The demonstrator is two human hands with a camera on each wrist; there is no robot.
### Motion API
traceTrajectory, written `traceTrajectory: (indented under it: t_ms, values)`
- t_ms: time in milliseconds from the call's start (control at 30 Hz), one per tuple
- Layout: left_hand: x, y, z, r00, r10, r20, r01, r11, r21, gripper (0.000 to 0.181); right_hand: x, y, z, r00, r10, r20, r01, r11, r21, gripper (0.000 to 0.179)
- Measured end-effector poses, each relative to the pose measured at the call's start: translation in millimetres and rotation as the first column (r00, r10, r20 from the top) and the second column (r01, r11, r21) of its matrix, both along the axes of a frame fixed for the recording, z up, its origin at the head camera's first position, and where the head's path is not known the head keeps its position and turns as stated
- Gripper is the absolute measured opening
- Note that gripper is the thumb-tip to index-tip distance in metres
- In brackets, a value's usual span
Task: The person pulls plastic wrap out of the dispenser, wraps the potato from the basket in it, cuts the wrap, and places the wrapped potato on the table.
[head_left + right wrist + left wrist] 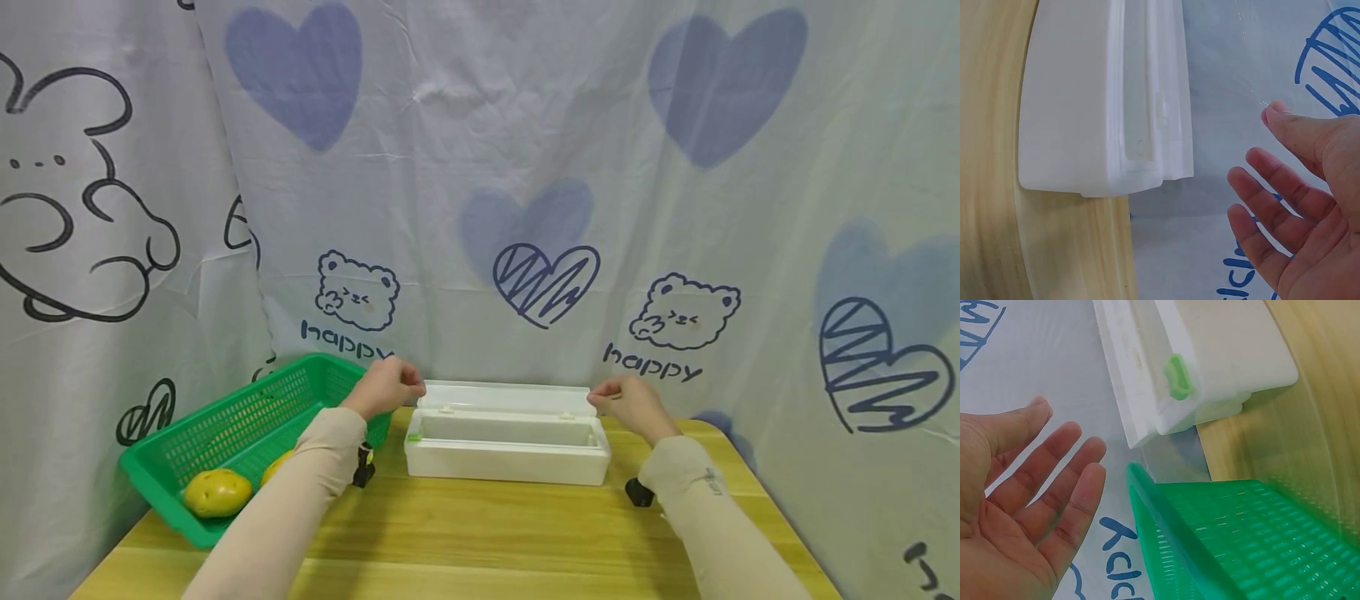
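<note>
A long white box [506, 464] with its lid [506, 396] raised stands at the far side of the table. A green slider [1177, 376] sits at its left end. By the lid's left corner my left hand [384, 386] pinches thumb and index finger together, the other fingers loosely bent. At the right corner, my right hand [633, 404] pinches likewise. Fine creases of clear plastic wrap [1252, 92] run to the right thumb tip in the right wrist view. At the left hand the wrap barely shows against the pale cloth.
A green perforated basket [153, 457] stands on the left, with yellow potatoes [217, 493] inside, one partly behind my left sleeve. The wooden table [480, 533] ends behind the box at a hanging cloth [450, 250] printed with hearts and bears.
</note>
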State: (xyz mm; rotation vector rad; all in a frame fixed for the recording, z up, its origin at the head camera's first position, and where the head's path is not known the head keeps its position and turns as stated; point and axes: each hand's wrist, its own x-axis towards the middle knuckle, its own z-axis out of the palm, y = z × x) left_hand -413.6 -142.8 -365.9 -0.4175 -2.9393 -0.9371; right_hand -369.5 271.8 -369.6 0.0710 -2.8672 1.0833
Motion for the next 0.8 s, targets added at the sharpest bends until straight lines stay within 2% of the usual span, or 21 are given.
traceTrajectory:
  t_ms: [600, 800]
  values:
    - [3.6, -2.6, 13.4, 1.000, -0.026, 0.006, 0.026, 0.997, 0.070, 0.013, 2.9, 0.8, 14.0, 1.000, -0.016, 0.013, 0.016, 1.000, -0.014, 0.025]
    - [2.9, -4.8, 17.5, 1.000, -0.030, -0.008, 0.031, 0.996, 0.081, 0.012, 1.7, 2.3, 16.6, 1.000, 0.002, -0.012, -0.002, 1.000, -0.016, 0.026]
